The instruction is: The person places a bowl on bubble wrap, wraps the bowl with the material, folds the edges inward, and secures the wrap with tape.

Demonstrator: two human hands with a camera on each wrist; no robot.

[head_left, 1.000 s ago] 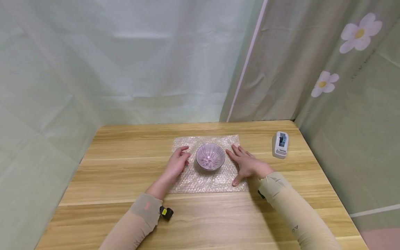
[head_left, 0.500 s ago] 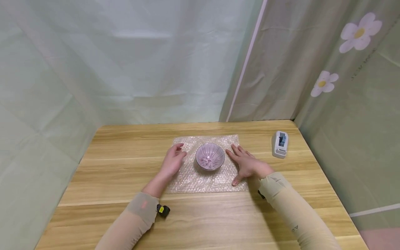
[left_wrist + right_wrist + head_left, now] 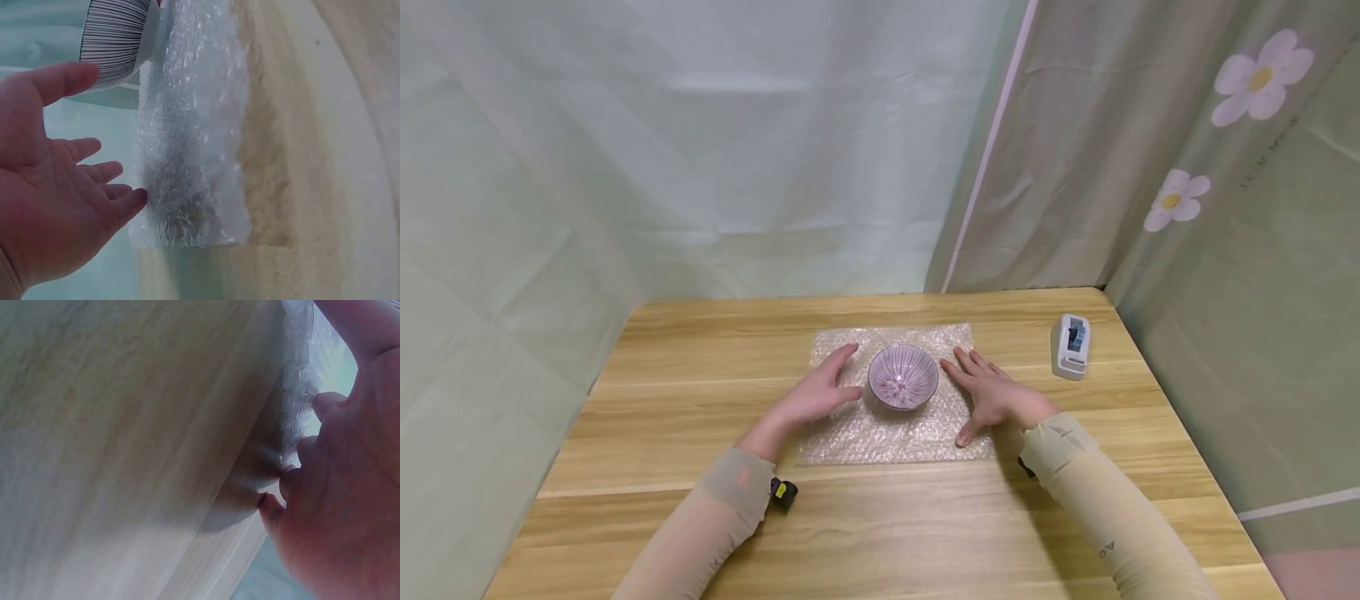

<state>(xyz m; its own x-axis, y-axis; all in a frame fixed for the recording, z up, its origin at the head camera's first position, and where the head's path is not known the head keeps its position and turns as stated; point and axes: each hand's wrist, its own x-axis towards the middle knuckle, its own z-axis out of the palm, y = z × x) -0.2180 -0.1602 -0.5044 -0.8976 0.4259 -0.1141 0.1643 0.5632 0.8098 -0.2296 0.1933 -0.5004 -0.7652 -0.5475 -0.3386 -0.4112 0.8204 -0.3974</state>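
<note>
The bowl (image 3: pixel 903 377) sits mouth up on the wrap (image 3: pixel 887 440), whose long axis seems to run left to right. Just beside the bowl, the left hand (image 3: pixel 815 395) holds nothing, fingers parted; the right hand (image 3: pixel 988 396) rests spread, ungripping, on the wrap's right edge.

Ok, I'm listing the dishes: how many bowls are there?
1: the bowl sits upright on the bubble wrap, between the left hand and right hand. No others show.

Free room above the bowl (image 3: pixel 903 377), obstructive hands (image 3: pixel 817 395) either side.
</note>
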